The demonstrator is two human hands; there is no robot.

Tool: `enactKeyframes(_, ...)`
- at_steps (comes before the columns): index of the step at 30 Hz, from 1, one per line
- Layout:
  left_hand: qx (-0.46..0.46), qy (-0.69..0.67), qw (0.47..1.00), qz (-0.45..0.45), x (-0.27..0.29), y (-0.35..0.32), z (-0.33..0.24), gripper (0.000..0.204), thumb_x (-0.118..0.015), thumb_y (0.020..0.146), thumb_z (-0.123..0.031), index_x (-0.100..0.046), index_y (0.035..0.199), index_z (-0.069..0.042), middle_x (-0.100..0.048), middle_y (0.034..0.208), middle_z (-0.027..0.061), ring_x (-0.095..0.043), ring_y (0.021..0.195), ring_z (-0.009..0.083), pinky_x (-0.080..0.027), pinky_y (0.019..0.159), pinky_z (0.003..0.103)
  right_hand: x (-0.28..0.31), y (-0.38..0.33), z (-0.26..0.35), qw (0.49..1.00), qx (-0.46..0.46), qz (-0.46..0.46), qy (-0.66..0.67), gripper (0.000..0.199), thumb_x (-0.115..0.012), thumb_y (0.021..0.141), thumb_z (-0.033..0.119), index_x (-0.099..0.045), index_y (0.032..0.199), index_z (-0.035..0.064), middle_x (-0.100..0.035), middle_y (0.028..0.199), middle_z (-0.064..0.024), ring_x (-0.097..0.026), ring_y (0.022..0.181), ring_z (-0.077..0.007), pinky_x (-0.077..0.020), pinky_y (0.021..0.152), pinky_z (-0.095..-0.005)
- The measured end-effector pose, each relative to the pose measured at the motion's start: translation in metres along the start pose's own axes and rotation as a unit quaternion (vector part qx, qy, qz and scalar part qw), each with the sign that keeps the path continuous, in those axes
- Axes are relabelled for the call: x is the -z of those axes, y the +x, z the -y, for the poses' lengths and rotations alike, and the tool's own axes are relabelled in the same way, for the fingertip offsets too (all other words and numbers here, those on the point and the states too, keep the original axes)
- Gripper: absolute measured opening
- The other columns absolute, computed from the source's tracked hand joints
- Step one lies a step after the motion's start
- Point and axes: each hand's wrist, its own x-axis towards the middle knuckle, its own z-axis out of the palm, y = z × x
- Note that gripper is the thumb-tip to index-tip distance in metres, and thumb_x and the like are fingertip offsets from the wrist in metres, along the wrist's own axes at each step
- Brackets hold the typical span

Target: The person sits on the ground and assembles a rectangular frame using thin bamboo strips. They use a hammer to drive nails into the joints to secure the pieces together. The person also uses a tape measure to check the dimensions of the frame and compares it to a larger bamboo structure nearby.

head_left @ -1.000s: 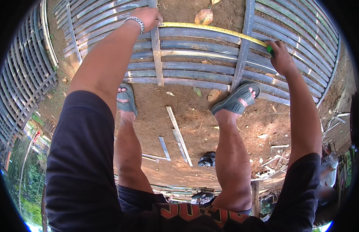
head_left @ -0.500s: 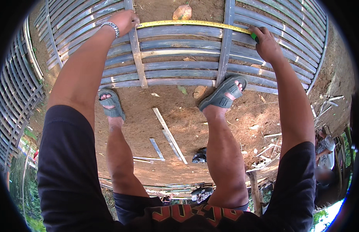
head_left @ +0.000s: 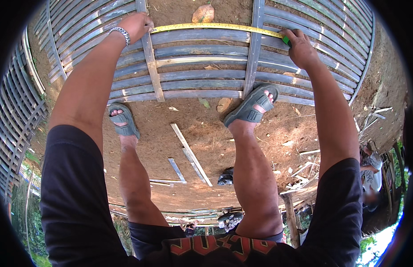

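A yellow tape measure blade (head_left: 217,26) stretches across a slatted panel (head_left: 202,51) made of dark strips. At its left end, my left hand (head_left: 136,27) pinches the blade beside one cross batten (head_left: 148,53), a bracelet on that wrist. My right hand (head_left: 301,48) is closed around the tape's case, whose green side (head_left: 286,41) shows past the fingers; most of the case is hidden. Between the hands, the blade passes over a second cross batten (head_left: 254,49) and sags slightly along the slats.
My sandalled feet (head_left: 124,120) stand on bare soil at the panel's near edge. Loose wooden strips (head_left: 191,153) and a black bundle (head_left: 225,176) lie behind them. Another slatted panel (head_left: 15,120) is at far left. A person (head_left: 372,171) is at right, near scattered offcuts (head_left: 306,169).
The whole scene sits slightly further left in the picture. Both hands keep their hold on the tape measure, its blade still stretched between them.
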Motion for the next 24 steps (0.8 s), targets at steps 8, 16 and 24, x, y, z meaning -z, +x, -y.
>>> enactKeyframes(8, 0.003, -0.006, 1.000, -0.003, 0.000, -0.001, -0.001, 0.013, -0.065, 0.092, -0.014, -0.077, 0.095, -0.008, -0.068, 0.104, 0.0139, -0.064, 0.103, 0.0361, -0.050, 0.094, 0.044, -0.007, 0.005, -0.006, 1.000, 0.009, -0.002, 0.004, 0.067, -0.057, 0.084, -0.006, -0.048, 0.143, 0.0250, -0.048, 0.141, -0.0176, -0.047, 0.134, -0.0439, -0.0458, 0.111, -0.0503)
enactKeyframes(16, 0.001, -0.002, 1.000, 0.005, 0.000, 0.002, 0.001, 0.014, -0.065, 0.092, -0.013, -0.077, 0.096, -0.008, -0.067, 0.104, 0.0152, -0.063, 0.104, 0.0373, -0.050, 0.095, 0.045, -0.005, 0.003, -0.005, 1.000, 0.011, -0.014, 0.020, 0.065, -0.056, 0.083, -0.007, -0.051, 0.140, 0.0228, -0.050, 0.141, -0.0185, -0.047, 0.132, -0.0454, -0.0438, 0.112, -0.0507)
enactKeyframes(24, 0.004, 0.023, 0.999, 0.029, 0.002, 0.004, 0.000, 0.015, -0.064, 0.093, -0.014, -0.077, 0.098, -0.010, -0.068, 0.107, 0.0157, -0.064, 0.109, 0.0365, -0.051, 0.100, 0.045, 0.001, 0.002, 0.004, 0.999, -0.017, 0.015, -0.023, 0.062, -0.055, 0.089, -0.003, -0.048, 0.143, 0.0260, -0.048, 0.144, -0.0120, -0.048, 0.137, -0.0378, -0.0512, 0.107, -0.0499)
